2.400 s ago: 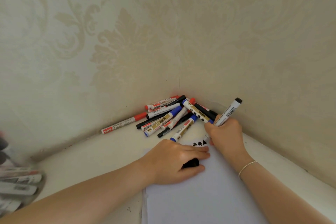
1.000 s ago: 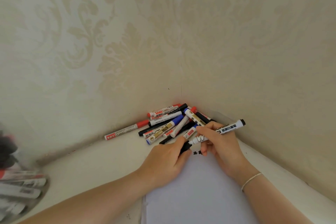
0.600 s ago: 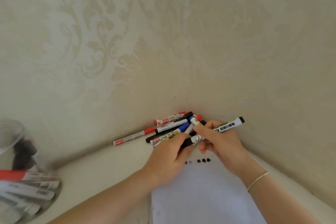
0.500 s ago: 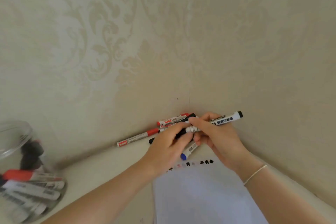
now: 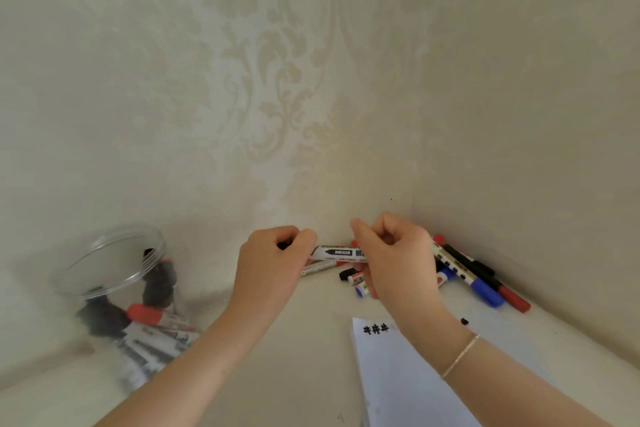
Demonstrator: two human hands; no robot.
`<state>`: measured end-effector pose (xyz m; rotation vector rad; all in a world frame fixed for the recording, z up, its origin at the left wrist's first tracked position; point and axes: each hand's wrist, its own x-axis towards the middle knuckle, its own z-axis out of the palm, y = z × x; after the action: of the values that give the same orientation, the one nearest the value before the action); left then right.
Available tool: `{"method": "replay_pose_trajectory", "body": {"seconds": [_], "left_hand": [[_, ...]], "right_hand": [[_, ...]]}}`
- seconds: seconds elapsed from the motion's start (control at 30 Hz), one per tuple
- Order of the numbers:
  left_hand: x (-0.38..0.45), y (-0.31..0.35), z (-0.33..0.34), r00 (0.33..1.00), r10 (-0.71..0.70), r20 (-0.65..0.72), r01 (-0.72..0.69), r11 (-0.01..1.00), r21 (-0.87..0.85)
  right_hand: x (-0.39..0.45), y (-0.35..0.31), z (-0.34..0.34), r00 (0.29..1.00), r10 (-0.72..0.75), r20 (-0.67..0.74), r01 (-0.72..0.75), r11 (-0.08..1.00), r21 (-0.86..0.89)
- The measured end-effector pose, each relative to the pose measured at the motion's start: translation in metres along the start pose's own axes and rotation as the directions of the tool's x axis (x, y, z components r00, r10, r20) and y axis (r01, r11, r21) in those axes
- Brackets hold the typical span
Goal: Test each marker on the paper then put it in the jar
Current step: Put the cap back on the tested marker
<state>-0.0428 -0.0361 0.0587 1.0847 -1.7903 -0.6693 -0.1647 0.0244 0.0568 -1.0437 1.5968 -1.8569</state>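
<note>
A white marker with black print (image 5: 337, 252) lies level between my two hands, above the table. My left hand (image 5: 273, 267) grips its left end, where a black cap shows between the fingers. My right hand (image 5: 398, 253) grips the right end of the barrel. A clear plastic jar (image 5: 107, 263) lies tilted at the left with several markers inside. White paper (image 5: 398, 374) with small black marks along its top edge lies under my right forearm. A pile of loose markers (image 5: 464, 270) sits in the wall corner behind my right hand.
Two patterned walls meet in a corner behind the marker pile. One red-capped marker (image 5: 320, 267) lies flat on the pale table below the held marker. Bare table stretches between the jar and the paper.
The marker came off the paper and both hands lifted it level in front of the corner. My left hand closed on its capped end. The view swung left, showing more of the jar.
</note>
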Motion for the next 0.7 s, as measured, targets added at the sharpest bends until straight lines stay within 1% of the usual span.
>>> {"method": "replay_pose_trajectory", "body": {"seconds": [0.07,0.17,0.2,0.27,0.33,0.4,0.47,0.5,0.53,0.57,0.6,0.63,0.67,0.7], "left_hand": [[0.002,0.003,-0.009,1.000,0.014,-0.009,-0.014,1.000,0.011],[0.005,0.002,-0.018,0.999,-0.003,-0.052,0.005,1.000,0.023],[0.005,0.001,-0.020,0.998,-0.006,-0.056,0.007,1.000,0.029],[0.002,0.000,-0.029,0.998,0.035,-0.049,-0.033,0.999,0.042],[0.001,0.006,-0.042,0.991,0.119,-0.063,-0.118,0.993,0.032],[0.007,0.020,-0.059,0.978,0.178,-0.105,-0.181,0.983,-0.021],[0.014,0.029,-0.077,0.970,0.195,-0.146,-0.208,0.975,-0.082],[0.018,0.031,-0.086,0.963,0.196,-0.185,-0.218,0.971,-0.102],[0.021,0.032,-0.096,0.947,0.209,-0.245,-0.240,0.965,-0.102],[0.023,0.032,-0.105,0.914,0.240,-0.328,-0.278,0.958,-0.071],[0.026,0.029,-0.117,0.858,0.286,-0.426,-0.324,0.946,-0.016],[0.029,0.026,-0.129,0.783,0.343,-0.519,-0.372,0.927,0.052],[0.032,0.023,-0.142,0.702,0.396,-0.592,-0.406,0.906,0.124],[0.036,0.019,-0.154,0.632,0.445,-0.635,-0.419,0.885,0.204]], "right_hand": [[-0.002,-0.005,0.006,1.000,-0.020,-0.011,0.020,1.000,0.020],[-0.003,-0.009,0.016,0.999,-0.023,-0.036,0.023,0.999,0.025],[-0.005,-0.009,0.019,1.000,-0.003,-0.027,0.004,0.999,0.038],[-0.007,-0.012,0.022,0.996,0.090,0.026,-0.093,0.984,0.153],[-0.008,-0.016,0.029,0.973,0.204,0.111,-0.230,0.915,0.331],[-0.007,-0.019,0.042,0.947,0.251,0.202,-0.319,0.817,0.480],[-0.009,-0.026,0.060,0.926,0.255,0.277,-0.370,0.748,0.551],[-0.010,-0.031,0.070,0.916,0.242,0.321,-0.389,0.734,0.556],[-0.012,-0.036,0.078,0.901,0.214,0.376,-0.399,0.748,0.531],[-0.012,-0.040,0.084,0.888,0.178,0.424,-0.385,0.793,0.472],[-0.011,-0.043,0.090,0.880,0.142,0.453,-0.336,0.859,0.385],[-0.007,-0.042,0.094,0.886,0.099,0.453,-0.238,0.935,0.262],[-0.001,-0.039,0.096,0.901,0.045,0.432,-0.093,0.992,0.091],[0.006,-0.030,0.098,0.908,-0.016,0.418,0.088,0.984,-0.155]]}}
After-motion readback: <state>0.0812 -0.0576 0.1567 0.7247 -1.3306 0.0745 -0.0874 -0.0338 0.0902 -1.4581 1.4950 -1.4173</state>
